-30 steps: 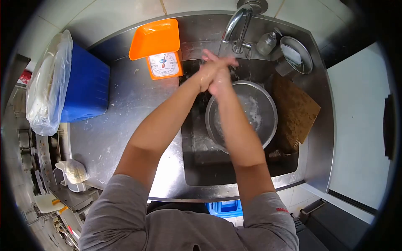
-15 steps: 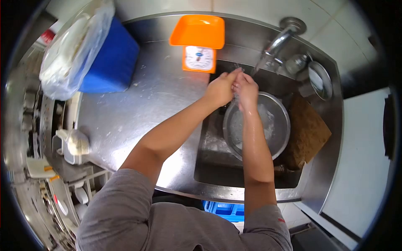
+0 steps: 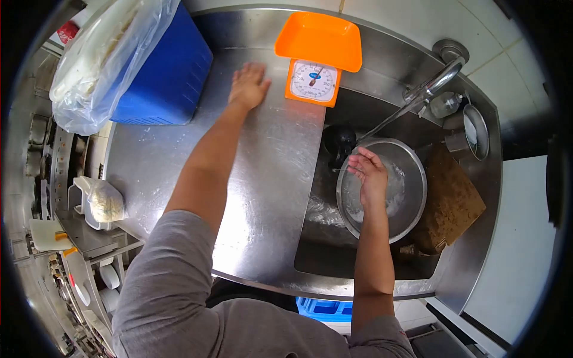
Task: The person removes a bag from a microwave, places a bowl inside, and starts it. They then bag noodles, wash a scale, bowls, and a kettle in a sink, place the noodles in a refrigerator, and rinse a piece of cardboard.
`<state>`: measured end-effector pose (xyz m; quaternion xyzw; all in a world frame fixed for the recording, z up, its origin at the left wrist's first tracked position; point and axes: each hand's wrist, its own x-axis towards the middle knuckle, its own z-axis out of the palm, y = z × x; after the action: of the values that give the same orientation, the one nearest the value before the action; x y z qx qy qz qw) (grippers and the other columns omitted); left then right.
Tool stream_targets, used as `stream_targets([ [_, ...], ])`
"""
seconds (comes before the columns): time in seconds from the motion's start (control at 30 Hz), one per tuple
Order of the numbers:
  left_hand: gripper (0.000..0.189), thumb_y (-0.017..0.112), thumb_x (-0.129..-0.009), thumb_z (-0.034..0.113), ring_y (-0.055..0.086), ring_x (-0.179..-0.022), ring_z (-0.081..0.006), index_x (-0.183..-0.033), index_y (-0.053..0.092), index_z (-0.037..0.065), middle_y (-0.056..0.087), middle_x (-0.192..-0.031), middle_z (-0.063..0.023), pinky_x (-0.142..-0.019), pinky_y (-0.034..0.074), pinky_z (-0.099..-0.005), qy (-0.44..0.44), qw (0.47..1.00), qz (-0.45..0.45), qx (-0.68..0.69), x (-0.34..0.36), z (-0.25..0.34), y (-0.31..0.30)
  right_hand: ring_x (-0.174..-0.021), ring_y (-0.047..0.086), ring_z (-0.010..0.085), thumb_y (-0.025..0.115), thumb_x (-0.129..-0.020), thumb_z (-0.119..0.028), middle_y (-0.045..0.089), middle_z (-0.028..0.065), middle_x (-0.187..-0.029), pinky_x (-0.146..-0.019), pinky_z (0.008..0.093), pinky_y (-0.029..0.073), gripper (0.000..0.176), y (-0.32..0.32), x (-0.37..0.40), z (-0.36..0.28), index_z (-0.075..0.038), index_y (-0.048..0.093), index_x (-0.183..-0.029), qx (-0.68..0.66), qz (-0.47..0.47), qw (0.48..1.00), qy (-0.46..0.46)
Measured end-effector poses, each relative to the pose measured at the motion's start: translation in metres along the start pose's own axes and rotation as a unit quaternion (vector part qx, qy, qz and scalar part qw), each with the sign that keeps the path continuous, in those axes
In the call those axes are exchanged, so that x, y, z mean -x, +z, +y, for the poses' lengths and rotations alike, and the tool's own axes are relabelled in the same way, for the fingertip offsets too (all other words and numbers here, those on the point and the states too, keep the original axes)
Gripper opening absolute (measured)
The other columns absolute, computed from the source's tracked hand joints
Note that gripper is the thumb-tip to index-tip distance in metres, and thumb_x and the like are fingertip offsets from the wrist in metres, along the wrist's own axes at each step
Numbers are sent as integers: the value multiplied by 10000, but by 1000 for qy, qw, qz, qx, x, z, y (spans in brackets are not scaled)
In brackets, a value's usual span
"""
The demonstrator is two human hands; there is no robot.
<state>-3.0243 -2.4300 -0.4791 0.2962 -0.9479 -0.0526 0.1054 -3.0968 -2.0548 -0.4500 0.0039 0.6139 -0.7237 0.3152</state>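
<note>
My left hand [image 3: 249, 86] lies on the steel counter [image 3: 268, 143] with its fingers spread and nothing in it. It is between the blue bin [image 3: 173, 77] and the orange kitchen scale [image 3: 313, 82]. My right hand [image 3: 371, 173] hovers over the metal bowl [image 3: 418, 197] in the sink [image 3: 325, 259], palm partly turned up. Its fingers are loosely bent and apart, and I see nothing held in them. A thin stream of water runs from the faucet [image 3: 439, 77] down beside the bowl, close to my right fingertips. Whitish, cloudy water shows inside the bowl.
A dark round object [image 3: 340, 140] sits in the sink behind the bowl. Right of the bowl leans a stained brown board [image 3: 456, 194]. A clear bottle [image 3: 446, 104] and a round metal lid [image 3: 476, 132] stand by the faucet. A bagged container [image 3: 104, 203] is at far left.
My hands, clasped together near the faucet before, have parted. The left has moved left onto the counter; the right has come down over the bowl. The whole view has shifted slightly.
</note>
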Motion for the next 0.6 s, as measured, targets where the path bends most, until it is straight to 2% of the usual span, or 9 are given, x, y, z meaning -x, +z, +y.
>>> stream_targets([
  [0.2, 566, 384, -957, 362, 146, -1418, -254, -1442, 282, 89, 238, -1514, -98, -1142, 76, -480, 108, 994, 11, 27, 114, 65, 7, -817, 602, 157, 513, -878, -57, 645, 94, -908, -720, 280, 502, 242, -7, 26, 18, 13, 579, -1100, 20, 22, 1000, 4],
  [0.27, 576, 427, -935, 360, 138, -1420, -252, -1425, 317, 78, 224, -1517, -112, -1141, 50, -496, 119, 991, -23, 58, 177, 102, 0, -842, 602, 163, 526, -884, -66, 641, 105, -948, -739, 284, 497, 255, -2, 35, 33, 15, 571, -1122, 31, 32, 999, 1],
  [0.33, 561, 461, -932, 287, 166, -1414, -272, -1413, 316, 35, 266, -1498, -128, -1130, 62, -533, 207, 951, -166, 158, 221, 154, -26, -866, 603, 170, 539, -891, -75, 636, 115, -989, -758, 288, 493, 271, 14, 51, 37, 17, 562, -1144, 44, 40, 998, 2],
  [0.4, 505, 519, -904, 209, 277, -1370, -302, -1356, 399, 18, 393, -1418, -156, -1112, 194, -509, 325, 868, -183, 328, 247, 173, -23, -934, 575, 171, 532, -889, -50, 605, 130, -1083, -830, 277, 463, 292, 40, 66, 41, 20, 551, -1171, 169, 103, 966, -166],
  [0.43, 505, 519, -904, 209, 277, -1370, -302, -1356, 399, 18, 393, -1418, -156, -1112, 194, -509, 318, 871, -182, 328, 247, 164, -27, -1012, 546, 188, 530, -884, -37, 576, 134, -1151, -898, 278, 425, 320, 54, 76, 40, 22, 536, -1198, 162, 101, 960, -207],
  [0.5, 371, 517, -895, 162, 422, -1263, -324, -1234, 515, 11, 496, -1307, -164, -1052, 326, -455, 80, 822, -11, 564, 227, 134, -30, -1091, 537, 274, 546, -866, -50, 550, 170, -1189, -944, 356, 417, 331, 87, 112, 27, 5, 550, -1192, 286, 84, 901, -314],
  [0.53, 271, 497, -905, 150, 498, -1157, -341, -1122, 580, 10, 539, -1225, -166, -991, 391, -402, 134, 921, 118, 346, 211, 84, -27, -1126, 510, 275, 535, -858, -39, 544, 165, -1200, -958, 365, 405, 333, 100, 124, 51, 13, 546, -1187, 310, 28, 886, -344],
  [0.57, 246, 475, -915, 142, 533, -1095, -351, -1090, 588, 10, 580, -1153, -166, -959, 413, -395, 80, 954, 145, 251, 203, 46, -60, -1160, 482, 276, 524, -851, -28, 538, 160, -1212, -973, 374, 392, 336, 114, 138, 82, 21, 542, -1183, 332, -26, 867, -371],
  [0.6, 255, 469, -917, 144, 541, -1092, -346, -1107, 593, 28, 602, -1119, -172, -944, 424, -386, -32, 960, 114, 254, 200, 1, -70, -1191, 445, 350, 552, -802, -22, 506, 195, -1230, -1012, 433, 351, 385, 136, 161, 103, 27, 515, -1181, 427, -106, 769, -464],
])
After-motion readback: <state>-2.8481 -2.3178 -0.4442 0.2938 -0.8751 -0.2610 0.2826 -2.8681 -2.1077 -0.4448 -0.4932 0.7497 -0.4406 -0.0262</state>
